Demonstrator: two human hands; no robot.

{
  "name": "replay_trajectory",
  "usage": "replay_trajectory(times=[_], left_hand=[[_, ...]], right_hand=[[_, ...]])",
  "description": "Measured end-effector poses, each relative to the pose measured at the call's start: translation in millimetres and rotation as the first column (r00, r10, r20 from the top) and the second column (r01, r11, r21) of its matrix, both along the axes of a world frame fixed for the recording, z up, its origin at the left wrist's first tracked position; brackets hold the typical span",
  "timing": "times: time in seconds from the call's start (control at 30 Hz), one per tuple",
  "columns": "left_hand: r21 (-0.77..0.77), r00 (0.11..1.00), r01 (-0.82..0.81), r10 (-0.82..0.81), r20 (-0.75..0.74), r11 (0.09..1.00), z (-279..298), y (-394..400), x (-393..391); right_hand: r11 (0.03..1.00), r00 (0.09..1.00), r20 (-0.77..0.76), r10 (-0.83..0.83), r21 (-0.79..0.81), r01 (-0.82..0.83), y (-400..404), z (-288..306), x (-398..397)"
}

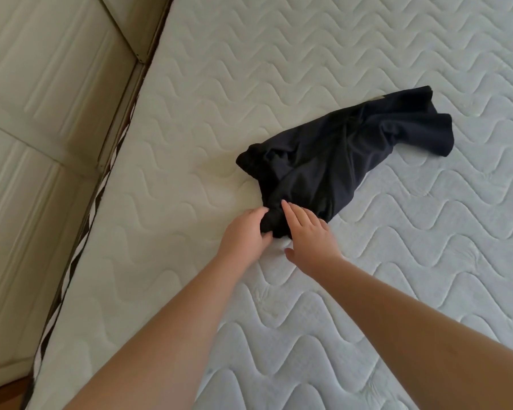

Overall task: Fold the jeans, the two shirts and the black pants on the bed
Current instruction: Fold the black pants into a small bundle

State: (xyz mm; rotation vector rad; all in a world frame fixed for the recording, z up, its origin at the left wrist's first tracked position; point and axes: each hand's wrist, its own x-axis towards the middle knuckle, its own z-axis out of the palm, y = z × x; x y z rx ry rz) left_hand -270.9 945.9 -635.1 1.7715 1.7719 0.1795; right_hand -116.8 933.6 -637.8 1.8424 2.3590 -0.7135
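Note:
A crumpled black garment (338, 149) lies bunched on the white quilted mattress (279, 69), stretching from the middle toward the upper right. My left hand (246, 235) grips its near end, fingers curled round the bunched cloth. My right hand (308, 235) lies beside it with straight fingers resting on the same end of the cloth, thumb spread on the mattress. No jeans or shirts are in view.
The mattress edge (113, 161) with a dark zigzag trim runs diagonally along the left. Beyond it stands a cream panelled surface (42, 99). A strip of brown floor (9, 392) shows at the bottom left corner.

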Motion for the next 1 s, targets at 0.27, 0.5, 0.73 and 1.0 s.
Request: replay_trajectory(times=[0.27,0.5,0.73,1.0], left_hand=[[0.082,0.976,0.103,-0.117,0.185,0.991,42.5,-60.7,23.6],[0.061,0.956,0.193,-0.202,0.212,0.979,86.8,-137.7,42.9],[0.021,0.975,0.126,-0.128,0.180,0.992,58.0,-185.7,42.9],[-0.153,0.990,0.137,-0.140,-0.009,0.979,9.2,-148.6,60.6]], right_hand=[[0.983,0.975,-0.224,-0.001,0.178,0.042,-46.1,26.6,41.9],[0.987,0.956,-0.294,-0.008,0.152,0.055,-118.7,69.4,83.8],[0.956,0.942,-0.176,-0.286,0.014,0.293,-218.9,55.4,165.8],[0.813,0.812,-0.151,-0.563,-0.277,0.512,-267.2,39.7,159.4]])
